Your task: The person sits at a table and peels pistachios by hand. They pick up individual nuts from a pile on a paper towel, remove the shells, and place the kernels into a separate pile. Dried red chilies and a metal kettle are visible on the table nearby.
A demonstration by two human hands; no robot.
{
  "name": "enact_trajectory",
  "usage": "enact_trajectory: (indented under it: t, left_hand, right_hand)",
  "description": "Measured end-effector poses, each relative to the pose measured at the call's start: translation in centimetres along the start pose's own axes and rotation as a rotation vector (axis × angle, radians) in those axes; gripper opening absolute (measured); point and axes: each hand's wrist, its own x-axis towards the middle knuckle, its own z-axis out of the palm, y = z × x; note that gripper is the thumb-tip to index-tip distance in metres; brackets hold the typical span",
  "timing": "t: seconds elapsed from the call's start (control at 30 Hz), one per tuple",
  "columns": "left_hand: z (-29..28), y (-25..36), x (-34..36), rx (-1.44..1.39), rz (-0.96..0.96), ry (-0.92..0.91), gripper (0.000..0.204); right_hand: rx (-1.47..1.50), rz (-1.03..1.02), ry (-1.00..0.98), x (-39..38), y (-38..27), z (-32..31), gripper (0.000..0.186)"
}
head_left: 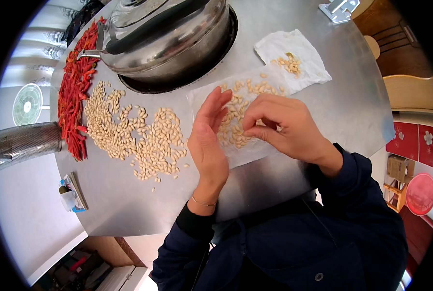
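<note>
My left hand [208,138] stands on edge at the left side of a white paper sheet [252,156], its fingers stretched out and slightly cupped. Pale pumpkin seeds [234,127] lie scattered on that paper between my hands. Over the paper's right part is my right hand [291,127], thumb and forefinger pinched together just above the seeds. Whatever is between those fingertips is too small to make out. To the left of my left hand, a broad spread of pumpkin seeds [164,138] covers the bare metal tabletop.
A large lidded metal pan [173,48] sits in the round metal table [124,208]. Red dried chillies [76,97] line the far left edge. A folded white tissue [311,58] at the upper right bears a small heap of yellowish pieces [290,64]. A metal stand [339,10] is beyond.
</note>
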Motion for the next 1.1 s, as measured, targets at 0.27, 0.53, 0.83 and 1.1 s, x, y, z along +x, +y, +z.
enact_trajectory:
  t: [0.27,0.53,0.83,1.1]
  left_hand:
    - [0.2,0.6,-0.3,-1.107,-0.534,-0.212,0.066]
    - [-0.4,0.6,-0.3,-0.552,-0.476,-0.099,0.046]
    - [1.1,1.2,-1.1,0.641,0.054,-0.016,0.022]
    - [0.4,0.1,-0.7,0.889,0.137,0.042,0.037]
  right_hand:
    - [-0.111,-0.385,0.162,0.7,0.6,1.1,0.021]
    - [-0.005,0.142,0.392,0.5,0.6,-0.8,0.012]
    - [-0.308,0.120,0.197,0.6,3.8,-1.1,0.013]
    - [-0.250,0.199,-0.124,0.5,2.3,-1.9,0.012]
